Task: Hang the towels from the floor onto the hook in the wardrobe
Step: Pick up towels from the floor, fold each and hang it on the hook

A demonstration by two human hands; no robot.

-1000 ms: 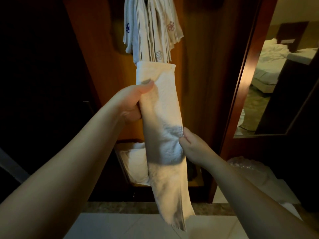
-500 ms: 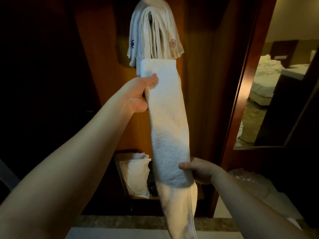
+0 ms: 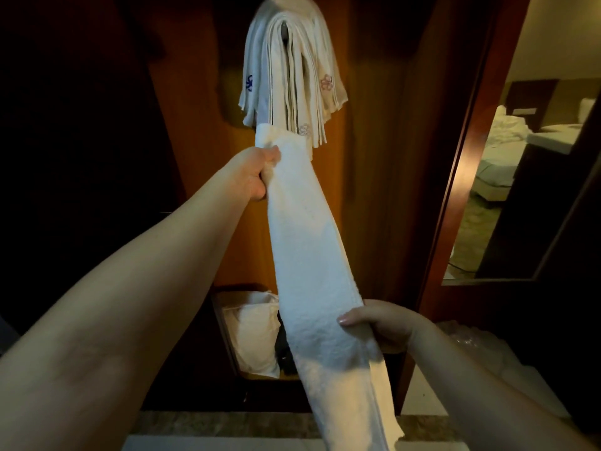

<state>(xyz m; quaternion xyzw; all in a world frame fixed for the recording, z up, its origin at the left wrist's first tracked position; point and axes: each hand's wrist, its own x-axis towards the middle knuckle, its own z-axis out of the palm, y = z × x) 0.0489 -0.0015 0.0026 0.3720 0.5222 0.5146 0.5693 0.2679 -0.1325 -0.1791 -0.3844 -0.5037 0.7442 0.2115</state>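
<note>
Two hands hold one long folded white towel (image 3: 312, 255) stretched slantwise in front of the wardrobe (image 3: 383, 157). The left hand (image 3: 252, 175) grips it near its top end, fingers wrapped around the cloth; the right hand (image 3: 379, 323) grips it lower down, thumb across the front. The towel's top end reaches the lower fringe of a bunch of hanging towels (image 3: 292, 70), and its bottom end runs out of view below. The bunch has many layers, too close-packed to count; three small embroidered marks show on them. The hook itself is hidden under the cloth. Low in the wardrobe sits one white bag-like bundle (image 3: 257, 336), hard to make out. On the right, one mirror (image 3: 520, 157) reflects a bed.
</note>
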